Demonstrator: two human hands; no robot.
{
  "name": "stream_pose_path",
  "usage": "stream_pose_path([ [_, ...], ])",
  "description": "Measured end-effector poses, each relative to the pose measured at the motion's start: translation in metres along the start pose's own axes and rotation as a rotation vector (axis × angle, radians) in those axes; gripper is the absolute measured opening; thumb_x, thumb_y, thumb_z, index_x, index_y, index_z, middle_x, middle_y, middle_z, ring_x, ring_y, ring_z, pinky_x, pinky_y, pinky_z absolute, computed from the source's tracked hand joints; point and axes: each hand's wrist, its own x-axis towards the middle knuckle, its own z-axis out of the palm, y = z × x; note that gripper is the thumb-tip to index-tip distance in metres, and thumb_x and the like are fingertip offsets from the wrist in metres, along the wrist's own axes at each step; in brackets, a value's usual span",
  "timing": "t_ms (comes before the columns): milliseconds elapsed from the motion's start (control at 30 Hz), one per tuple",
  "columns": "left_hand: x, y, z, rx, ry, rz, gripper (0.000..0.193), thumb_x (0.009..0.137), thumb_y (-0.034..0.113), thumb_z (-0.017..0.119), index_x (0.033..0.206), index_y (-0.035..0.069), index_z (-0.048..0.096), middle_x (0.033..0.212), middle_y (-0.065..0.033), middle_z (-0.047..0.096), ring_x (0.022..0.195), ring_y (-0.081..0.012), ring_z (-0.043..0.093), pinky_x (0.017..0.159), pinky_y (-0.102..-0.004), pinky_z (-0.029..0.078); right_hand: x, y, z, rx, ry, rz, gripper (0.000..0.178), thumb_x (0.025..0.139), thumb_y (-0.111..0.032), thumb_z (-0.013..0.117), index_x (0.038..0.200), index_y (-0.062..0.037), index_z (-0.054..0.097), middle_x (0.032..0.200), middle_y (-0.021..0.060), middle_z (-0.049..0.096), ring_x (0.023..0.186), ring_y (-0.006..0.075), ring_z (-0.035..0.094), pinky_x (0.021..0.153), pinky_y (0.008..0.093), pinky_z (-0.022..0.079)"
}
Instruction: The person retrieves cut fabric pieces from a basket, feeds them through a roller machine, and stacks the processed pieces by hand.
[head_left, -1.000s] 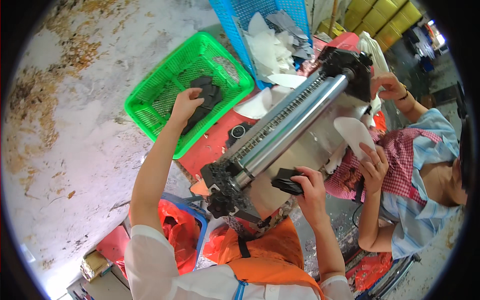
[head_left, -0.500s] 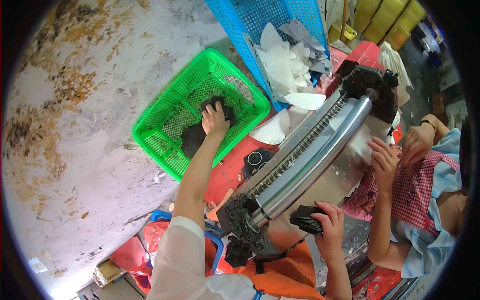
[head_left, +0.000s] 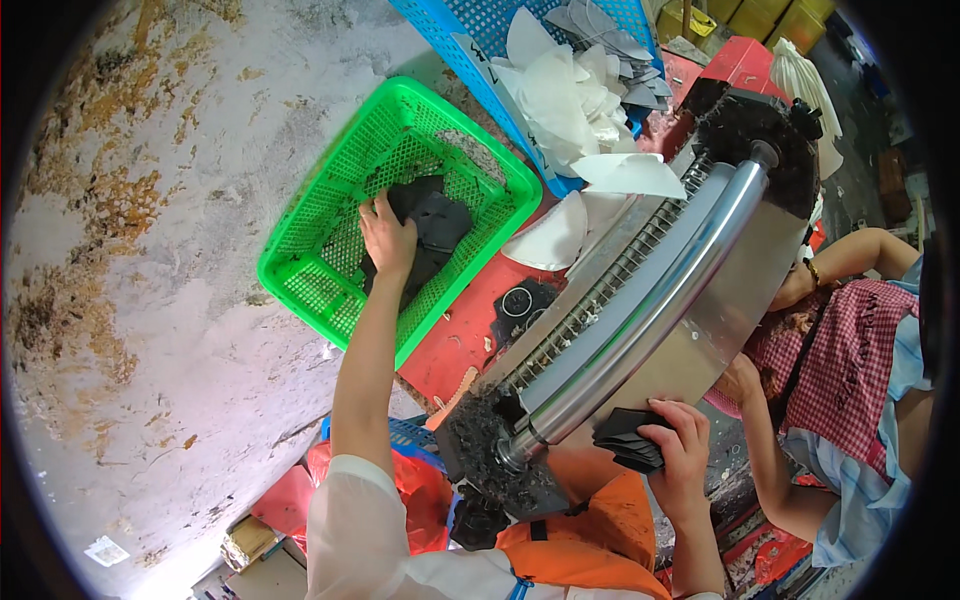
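Note:
My left hand reaches into a green plastic basket, its fingers curled at the edge of some dark, flat pieces. Several of these black pieces lie loosely heaped on the basket's perforated bottom, partly covered by my hand and wrist. Held in my right hand is a small fanned stack of black flat pieces, thumb and fingers closed on its right side. That stack hovers over the metal plate in front of a machine with a long shiny roller. Fingertips of my left hand are partly hidden.
Behind the green basket, a blue crate holds white and grey curved pieces. More white pieces lie on the red surface beside the machine. On the right, a co-worker in a checked apron has both arms near the machine.
My left hand has shifted left within the basket, leaving more black pieces exposed at its right. My right hand stays at the machine with its stack. The co-worker's hands have drawn away from the roller.

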Motion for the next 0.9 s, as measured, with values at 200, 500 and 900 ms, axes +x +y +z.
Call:
stream_pose_path([
  [200, -0.022, 0.023, -0.004, 0.227, -0.107, 0.064, 0.075, 0.067, 0.031, 0.082, 0.127, 0.007, 0.045, 0.119, -0.0182, 0.05, 0.108, -0.0358, 0.051, 0.095, -0.0447, 0.04, -0.002, -0.003, 0.002, -0.007, 0.013, -0.005, 0.037, 0.057, 0.007, 0.062, 0.092, -0.0053, 0.061, 0.114, 0.0107, 0.06, 0.108, 0.032, 0.053, 0.092, 0.0424, 0.041],
  [500, -0.032, 0.024, 0.028, 0.069, -0.151, -0.15, 0.063, 0.066, 0.022, 0.082, 0.118, 0.007, 0.05, 0.107, -0.0132, 0.06, 0.101, -0.0308, 0.058, 0.087, -0.0397, 0.046, -0.001, -0.002, -0.001, -0.004, 0.007, 0.006, 0.037, 0.057, 0.006, 0.063, 0.092, -0.0052, 0.061, 0.114, 0.0106, 0.06, 0.108, 0.0317, 0.053, 0.091, 0.0418, 0.041],
  [900, 0.008, 0.028, -0.02, -0.492, 0.069, -0.205, 0.022, 0.072, 0.001, 0.069, 0.094, 0.003, 0.065, 0.089, -0.0098, 0.058, 0.081, -0.0226, 0.059, 0.075, -0.0355, 0.048, 0.001, -0.002, -0.002, -0.002, 0.009, -0.001, 0.038, 0.058, 0.008, 0.06, 0.093, -0.005, 0.061, 0.114, 0.011, 0.059, 0.108, 0.0323, 0.052, 0.092, 0.0418, 0.041],
])
